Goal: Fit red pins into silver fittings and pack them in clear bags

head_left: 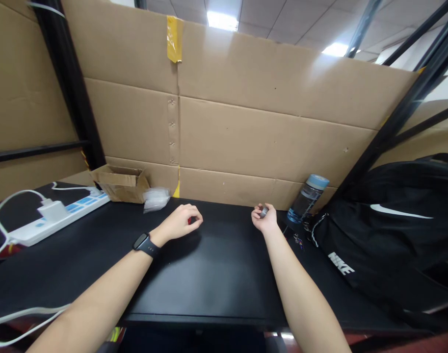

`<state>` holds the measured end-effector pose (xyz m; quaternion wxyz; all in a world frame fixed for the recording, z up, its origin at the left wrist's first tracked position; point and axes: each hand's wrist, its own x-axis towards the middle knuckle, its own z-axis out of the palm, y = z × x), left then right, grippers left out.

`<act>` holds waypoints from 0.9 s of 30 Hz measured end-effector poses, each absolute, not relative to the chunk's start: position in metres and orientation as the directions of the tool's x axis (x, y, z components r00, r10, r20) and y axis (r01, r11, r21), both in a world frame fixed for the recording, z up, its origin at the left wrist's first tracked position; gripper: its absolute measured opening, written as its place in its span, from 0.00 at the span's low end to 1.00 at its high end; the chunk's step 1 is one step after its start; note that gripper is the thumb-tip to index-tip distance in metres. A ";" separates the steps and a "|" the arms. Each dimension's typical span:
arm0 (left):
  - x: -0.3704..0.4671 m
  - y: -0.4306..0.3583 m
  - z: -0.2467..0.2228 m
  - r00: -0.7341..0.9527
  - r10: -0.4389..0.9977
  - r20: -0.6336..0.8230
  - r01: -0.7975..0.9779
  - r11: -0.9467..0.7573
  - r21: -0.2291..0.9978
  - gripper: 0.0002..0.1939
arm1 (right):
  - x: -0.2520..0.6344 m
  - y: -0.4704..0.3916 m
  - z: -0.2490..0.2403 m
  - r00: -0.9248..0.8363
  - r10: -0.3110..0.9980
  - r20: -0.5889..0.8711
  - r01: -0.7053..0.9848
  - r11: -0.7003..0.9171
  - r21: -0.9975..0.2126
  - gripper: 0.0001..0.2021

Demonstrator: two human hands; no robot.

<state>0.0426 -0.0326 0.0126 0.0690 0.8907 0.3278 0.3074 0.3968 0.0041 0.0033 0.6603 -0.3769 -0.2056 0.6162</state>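
While a cardboard wall (246, 147) rose behind, a black table (216, 284) stretched below, with a black backpack (389, 235) on the right and a blue-lidded bottle (306, 200) beside it. Above the table's middle, the left hand (179, 221) curled its fingers around a small red object (189, 220), mostly hidden, its long axis impossible to tell. The right hand (265, 218) had its fingers closed on a small grey object (264, 212), which seemed to slant up rightward; its front end could not be told.
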 end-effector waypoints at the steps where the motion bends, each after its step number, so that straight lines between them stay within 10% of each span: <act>1: 0.042 -0.032 0.012 0.595 0.625 0.506 0.541 -0.776 0.324 0.09 | 0.395 0.002 0.006 0.152 0.967 -0.204 -0.679 -0.048 -0.733 0.09; 15: 0.035 -0.029 0.013 0.577 0.646 0.499 0.566 -0.757 0.326 0.08 | 0.338 -0.027 0.038 -0.059 0.956 -0.286 -0.828 -0.207 -0.521 0.07; 27: 0.032 -0.029 0.015 0.569 0.639 0.518 0.569 -0.761 0.313 0.08 | 0.344 -0.013 0.027 0.251 0.883 -0.398 -0.879 0.036 -0.475 0.15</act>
